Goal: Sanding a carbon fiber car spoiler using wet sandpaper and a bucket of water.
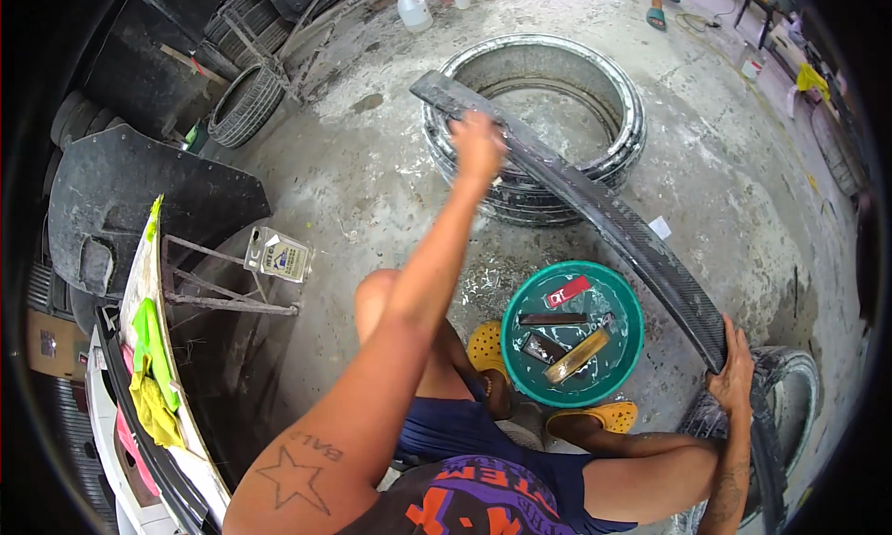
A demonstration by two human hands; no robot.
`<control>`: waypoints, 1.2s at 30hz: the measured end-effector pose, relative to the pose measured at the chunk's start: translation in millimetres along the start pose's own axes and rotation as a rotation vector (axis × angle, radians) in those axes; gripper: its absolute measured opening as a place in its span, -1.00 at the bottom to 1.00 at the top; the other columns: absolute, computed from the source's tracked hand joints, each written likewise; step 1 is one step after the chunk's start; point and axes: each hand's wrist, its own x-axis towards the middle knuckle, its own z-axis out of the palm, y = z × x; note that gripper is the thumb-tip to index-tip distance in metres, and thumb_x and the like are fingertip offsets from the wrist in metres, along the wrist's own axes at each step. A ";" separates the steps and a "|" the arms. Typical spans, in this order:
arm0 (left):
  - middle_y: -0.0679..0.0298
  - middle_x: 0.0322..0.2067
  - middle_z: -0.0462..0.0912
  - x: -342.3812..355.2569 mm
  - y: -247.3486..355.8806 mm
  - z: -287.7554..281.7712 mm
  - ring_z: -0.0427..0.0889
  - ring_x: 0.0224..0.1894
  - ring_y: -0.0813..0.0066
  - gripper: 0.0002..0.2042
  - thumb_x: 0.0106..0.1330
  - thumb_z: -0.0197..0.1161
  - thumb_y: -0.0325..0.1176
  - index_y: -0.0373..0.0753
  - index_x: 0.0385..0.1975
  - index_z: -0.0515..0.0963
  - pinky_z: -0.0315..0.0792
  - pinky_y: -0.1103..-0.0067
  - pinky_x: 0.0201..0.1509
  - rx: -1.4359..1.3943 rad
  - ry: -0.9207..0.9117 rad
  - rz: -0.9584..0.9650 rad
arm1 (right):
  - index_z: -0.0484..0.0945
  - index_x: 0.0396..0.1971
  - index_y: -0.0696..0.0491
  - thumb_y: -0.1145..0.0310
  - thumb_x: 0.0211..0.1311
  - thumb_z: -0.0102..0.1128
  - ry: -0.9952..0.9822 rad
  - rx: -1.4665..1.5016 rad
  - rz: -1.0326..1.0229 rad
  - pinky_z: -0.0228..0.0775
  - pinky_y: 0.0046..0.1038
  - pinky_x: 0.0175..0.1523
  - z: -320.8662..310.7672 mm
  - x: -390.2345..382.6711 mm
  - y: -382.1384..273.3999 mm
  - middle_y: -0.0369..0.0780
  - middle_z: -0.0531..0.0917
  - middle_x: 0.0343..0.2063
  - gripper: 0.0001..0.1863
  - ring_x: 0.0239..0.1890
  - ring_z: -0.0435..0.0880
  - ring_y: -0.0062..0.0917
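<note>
Head: green basin [510, 349] holds liquid, a red block [568, 292], three other blocks. Long dark strip [613, 215] passes over the upper tire [520, 201]. Right hand [732, 372] clamped on strip — left hand [478, 149] on it, blurred, can't tell grip.

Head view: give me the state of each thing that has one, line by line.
Large tire, lying flat
Long dark panel, slanting over the tire
Right grip, closed on the panel's edge
Left grip, at the panel's upper part, blurred, closure unclear
Green basin, holding liquid and several blocks
Yellow clogs, worn
Translucent jug, upright
</note>
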 end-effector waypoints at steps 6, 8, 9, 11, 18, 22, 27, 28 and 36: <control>-0.04 -0.14 0.62 -0.5 -13.6 -3.6 0.53 -0.07 -0.13 -0.84 0.21 0.36 -0.40 -0.27 -0.25 0.61 0.39 0.07 0.07 -0.198 -0.070 0.198 | 0.25 0.52 0.00 0.62 -0.32 0.15 -0.044 0.135 0.006 0.33 0.00 0.35 -2.3 2.0 3.1 0.33 0.49 0.18 0.11 0.25 0.42 0.34; 0.03 -0.12 0.62 31.4 -55.8 4.6 0.52 -0.03 -0.12 -0.80 0.26 0.33 -0.34 -0.26 -0.18 0.62 0.40 0.06 0.04 -0.052 0.059 0.077 | 0.25 0.52 -0.02 0.62 -0.32 0.14 -0.035 0.081 0.005 0.34 0.00 0.35 -1.7 2.0 2.6 0.33 0.50 0.17 0.12 0.25 0.42 0.34; 0.03 -0.04 0.60 36.4 -58.6 3.6 0.50 0.03 -0.17 -0.79 0.25 0.35 -0.37 -0.23 -0.15 0.62 0.40 0.02 0.05 -0.060 0.089 -0.057 | 0.25 0.52 -0.03 0.63 -0.33 0.14 -0.024 0.044 -0.002 0.34 0.01 0.34 -1.4 1.3 1.8 0.33 0.51 0.16 0.12 0.24 0.42 0.35; 0.03 0.03 0.57 28.5 -47.6 9.1 0.47 0.07 -0.23 -0.79 0.25 0.35 -0.38 -0.21 -0.14 0.61 0.39 -0.05 0.06 -0.053 0.112 -0.073 | 0.25 0.53 -0.04 0.63 -0.34 0.15 -0.032 0.040 0.027 0.33 0.01 0.36 -0.9 1.8 1.0 0.32 0.51 0.16 0.13 0.26 0.41 0.34; 0.09 -0.21 0.63 30.9 -65.1 7.8 0.52 -0.06 -0.07 -0.89 0.24 0.33 -0.38 -0.21 -0.30 0.67 0.38 0.08 0.03 -0.251 0.091 0.096 | 0.22 0.54 -0.05 0.67 -0.36 0.20 -0.077 0.041 0.069 0.27 0.00 0.44 -0.7 -0.8 0.5 0.26 0.52 0.23 0.18 0.37 0.35 0.30; 0.08 -0.07 0.58 38.0 -68.5 11.4 0.47 -0.02 -0.11 -0.88 0.24 0.33 -0.37 -0.20 -0.27 0.65 0.36 0.07 0.00 -0.089 0.142 -0.084 | 0.21 0.54 -0.06 0.67 -0.36 0.20 -0.080 0.033 0.075 0.25 0.00 0.46 -0.4 0.4 0.7 0.24 0.52 0.24 0.18 0.39 0.34 0.30; 0.06 -0.10 0.56 17.6 -53.6 5.8 0.48 -0.01 -0.09 -0.86 0.17 0.34 -0.44 -0.19 -0.27 0.64 0.34 0.11 0.00 -0.264 -0.006 0.260 | 0.21 0.55 -0.08 0.69 -0.38 0.19 -0.082 0.046 0.063 0.26 0.00 0.46 -2.1 2.1 1.6 0.25 0.50 0.26 0.19 0.38 0.34 0.31; 0.05 -0.13 0.59 24.3 -63.8 7.5 0.52 -0.02 -0.04 -0.85 0.20 0.36 -0.39 -0.20 -0.26 0.64 0.35 0.10 0.03 -0.257 -0.005 0.176 | 0.21 0.54 -0.08 0.69 -0.38 0.18 -0.088 0.041 0.070 0.26 0.00 0.45 -2.0 2.6 2.0 0.25 0.49 0.27 0.20 0.39 0.33 0.31; 0.02 0.00 0.58 11.6 -42.7 8.8 0.51 0.02 -0.18 -0.75 0.18 0.40 -0.41 -0.20 -0.12 0.65 0.37 0.03 0.09 -0.233 -0.006 0.177 | 0.20 0.55 -0.09 0.68 -0.38 0.22 -0.096 0.015 0.095 0.31 -0.03 0.42 -0.4 0.0 11.6 0.33 0.45 0.25 0.21 0.36 0.35 0.31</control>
